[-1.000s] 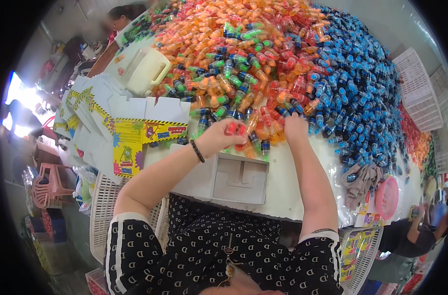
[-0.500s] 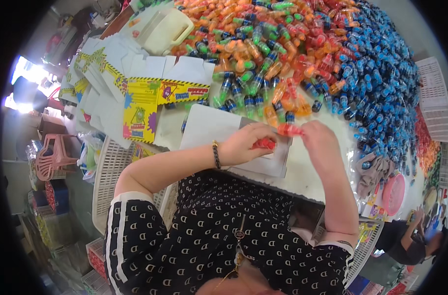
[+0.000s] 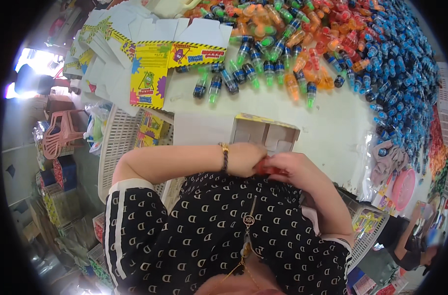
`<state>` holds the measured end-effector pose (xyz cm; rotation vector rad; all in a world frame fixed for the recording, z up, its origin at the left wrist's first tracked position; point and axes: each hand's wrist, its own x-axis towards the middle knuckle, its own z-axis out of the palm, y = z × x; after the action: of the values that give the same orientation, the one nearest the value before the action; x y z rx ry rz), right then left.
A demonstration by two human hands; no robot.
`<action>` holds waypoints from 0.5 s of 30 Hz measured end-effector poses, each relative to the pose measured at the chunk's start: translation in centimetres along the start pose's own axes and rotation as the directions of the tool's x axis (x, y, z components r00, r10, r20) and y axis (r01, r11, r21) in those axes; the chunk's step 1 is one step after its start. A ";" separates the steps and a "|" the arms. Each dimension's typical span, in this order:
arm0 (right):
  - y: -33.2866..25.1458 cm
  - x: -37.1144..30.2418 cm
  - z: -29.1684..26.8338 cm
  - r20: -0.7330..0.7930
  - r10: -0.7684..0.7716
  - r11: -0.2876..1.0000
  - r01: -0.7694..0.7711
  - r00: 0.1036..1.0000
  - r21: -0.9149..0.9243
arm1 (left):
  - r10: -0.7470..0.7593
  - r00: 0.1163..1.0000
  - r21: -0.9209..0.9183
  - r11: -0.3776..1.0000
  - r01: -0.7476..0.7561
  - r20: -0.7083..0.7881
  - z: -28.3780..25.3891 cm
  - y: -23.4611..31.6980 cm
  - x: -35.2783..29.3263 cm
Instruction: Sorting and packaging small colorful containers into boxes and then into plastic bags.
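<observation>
1. Left hand (image 3: 243, 160) and right hand (image 3: 295, 169) are both closing on a small red candy piece (image 3: 267, 169) pinched between them
2. Likely light, slippery; gripping its ends is suiting, just below the open box (image 3: 264, 133)

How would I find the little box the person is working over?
Start at the big white table heaped with colourful little bottles. Follow its near edge to the person's left hand and right hand; the small cardboard box sits just beyond them. Unlike the flat yellow cartons farther left, it stands folded, open and white inside.
</observation>
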<state>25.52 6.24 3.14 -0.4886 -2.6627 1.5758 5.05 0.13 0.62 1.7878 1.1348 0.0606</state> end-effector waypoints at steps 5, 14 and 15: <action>2.0 0.3 3.5 -0.355 -0.281 0.959 0.247 0.892 -0.141 | 0.029 0.969 -0.078 0.997 -0.010 0.245 -3.1 -1.0 0.3; 3.9 -1.3 5.5 -0.394 -0.251 0.968 0.228 0.884 -0.105 | 0.065 0.976 -0.374 0.927 0.018 0.207 -2.2 -3.2 1.2; 3.8 -1.6 5.5 -0.414 -0.189 0.981 0.186 0.890 -0.047 | 0.124 0.983 -0.409 0.911 -0.058 0.138 -2.3 -3.1 1.3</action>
<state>27.14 2.76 -2.61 -0.4864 -2.3117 1.2431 2.56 2.91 -1.06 1.4454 0.8489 0.1896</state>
